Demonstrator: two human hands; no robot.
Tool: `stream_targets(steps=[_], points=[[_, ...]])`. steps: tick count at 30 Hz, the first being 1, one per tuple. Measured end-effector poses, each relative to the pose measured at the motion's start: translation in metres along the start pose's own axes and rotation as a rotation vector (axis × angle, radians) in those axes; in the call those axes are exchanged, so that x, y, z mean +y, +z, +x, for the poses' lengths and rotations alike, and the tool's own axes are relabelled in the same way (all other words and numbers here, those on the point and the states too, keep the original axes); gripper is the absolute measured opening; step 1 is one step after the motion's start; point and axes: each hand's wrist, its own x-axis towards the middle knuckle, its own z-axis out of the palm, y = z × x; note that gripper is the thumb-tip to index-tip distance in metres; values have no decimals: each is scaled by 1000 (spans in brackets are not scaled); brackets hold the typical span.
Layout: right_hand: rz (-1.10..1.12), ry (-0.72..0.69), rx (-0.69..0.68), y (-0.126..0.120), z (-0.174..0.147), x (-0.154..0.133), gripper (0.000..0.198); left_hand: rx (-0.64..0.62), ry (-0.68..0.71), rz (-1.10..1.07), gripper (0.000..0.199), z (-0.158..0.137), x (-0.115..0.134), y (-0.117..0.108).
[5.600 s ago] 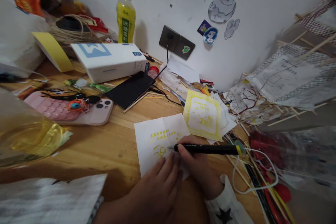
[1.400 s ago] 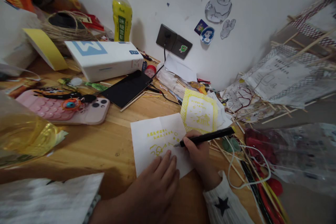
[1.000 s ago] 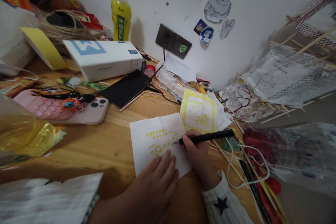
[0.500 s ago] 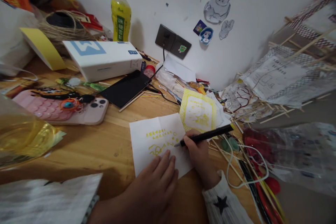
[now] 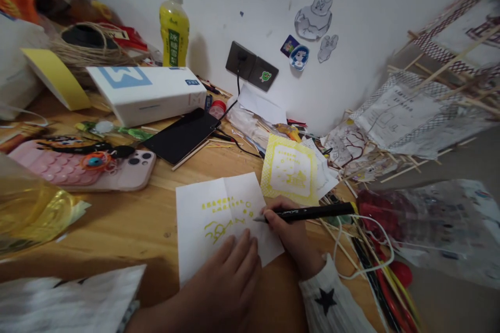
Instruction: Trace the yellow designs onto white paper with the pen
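Observation:
A creased sheet of white paper (image 5: 195,250) lies on the wooden table, bearing yellow lettering and a small yellow drawing. My left hand (image 5: 230,281) rests flat on the lower part of this sheet, fingers stretched out. In my right hand (image 5: 287,226) is a black marker pen (image 5: 316,212) with a yellow end, its tip at the paper just right of the drawing. Behind the sheet, close to my right hand, lies a yellow-bordered picture (image 5: 291,169) with similar lettering.
A pink phone (image 5: 136,169), a black phone (image 5: 182,135) on a cable and a white box (image 5: 152,96) lie to the left. A yellow drink bottle (image 5: 174,31) stands by the wall. At right are a stick frame (image 5: 406,109), a white cord (image 5: 386,226) and plastic bags (image 5: 441,218).
The white paper has shifted left and turned slightly under my left hand. The marker's tip has moved a little left and down, and the pen lies closer to level. The view has shifted slightly.

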Motion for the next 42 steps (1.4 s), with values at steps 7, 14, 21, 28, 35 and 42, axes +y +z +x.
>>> stream_targets(steps=[7,14,21,28,35,42], points=[[-97,-24,-85,8,5,1,16,-53,-14,19,40,-1,2,2],[-166,-53,-111,8,6,0,17,-45,3,12,39,1,0,-4],[-171,-71,-84,9,5,6,17,-17,0,29,40,2,0,-7],[-135,-24,-67,8,5,8,17,-11,0,17,39,1,2,-6],[-97,-26,-15,7,4,10,17,7,-8,42,39,0,2,-5],[-107,-49,-46,6,3,10,17,-3,0,35,39,1,2,-4]])
